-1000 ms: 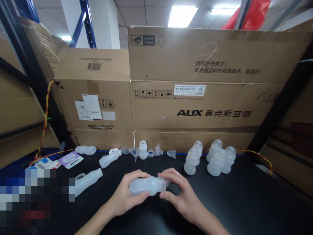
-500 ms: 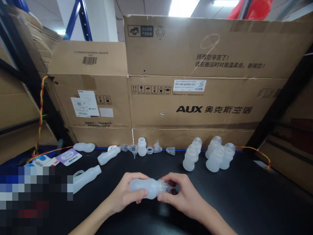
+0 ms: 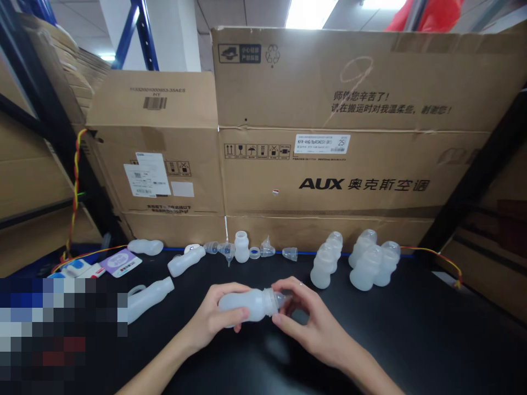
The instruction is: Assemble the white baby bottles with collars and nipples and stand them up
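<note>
A translucent white baby bottle (image 3: 254, 305) lies nearly level in my left hand (image 3: 212, 321), fingers and thumb wrapped round its body. Its neck points right and tilts slightly up. A clear collar ring (image 3: 270, 302) sits on the neck, with a clear teat (image 3: 281, 300) sticking out of it. My right hand (image 3: 315, 321) is closed about that ring, thumb below and fingertips above, partly hiding the teat.
Several capped bottles (image 3: 364, 269) stand at the right. Behind are an open bottle (image 3: 242, 248), a clear cap (image 3: 290, 253), a ring (image 3: 254, 253) and teats (image 3: 267, 248). Bottles (image 3: 186, 261) lie at the left near a purple card (image 3: 121, 263). Cardboard (image 3: 329, 164) walls the back.
The bottle has gone from level to a slight upward tilt at its neck. My right hand's fingers have shifted round the ring and opened a little. The view has moved slightly.
</note>
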Demonstrator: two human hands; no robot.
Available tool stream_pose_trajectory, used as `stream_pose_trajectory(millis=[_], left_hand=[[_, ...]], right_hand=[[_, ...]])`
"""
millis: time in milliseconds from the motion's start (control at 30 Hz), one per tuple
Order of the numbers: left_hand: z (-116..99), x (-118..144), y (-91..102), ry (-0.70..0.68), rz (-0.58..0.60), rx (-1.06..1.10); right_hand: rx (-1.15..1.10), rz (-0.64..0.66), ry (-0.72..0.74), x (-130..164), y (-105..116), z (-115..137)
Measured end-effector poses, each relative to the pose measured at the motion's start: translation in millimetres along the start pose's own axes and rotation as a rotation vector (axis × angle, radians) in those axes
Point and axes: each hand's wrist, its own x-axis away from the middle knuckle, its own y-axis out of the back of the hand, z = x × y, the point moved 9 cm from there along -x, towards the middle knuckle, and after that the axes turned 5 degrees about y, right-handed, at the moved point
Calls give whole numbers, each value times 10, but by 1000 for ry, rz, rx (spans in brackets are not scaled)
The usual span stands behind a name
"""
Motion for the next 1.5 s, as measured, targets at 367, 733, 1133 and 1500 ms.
stream_pose_trajectory(millis=[367,733,1133,1500], left_hand=[[-371,197,-169,-453,-70,-563],[-607,480,-337,-890,-134,-883],[-307,44,373,-265,-496,-839],[228,-177,174,-189,-94,-154]], right_hand=[[53,-51,-163,67,-81,-355],[-63,-92,-391,67,-244,-680],[783,-383,98,-316,202,-630],[916,-480,36,-583,298,-937]])
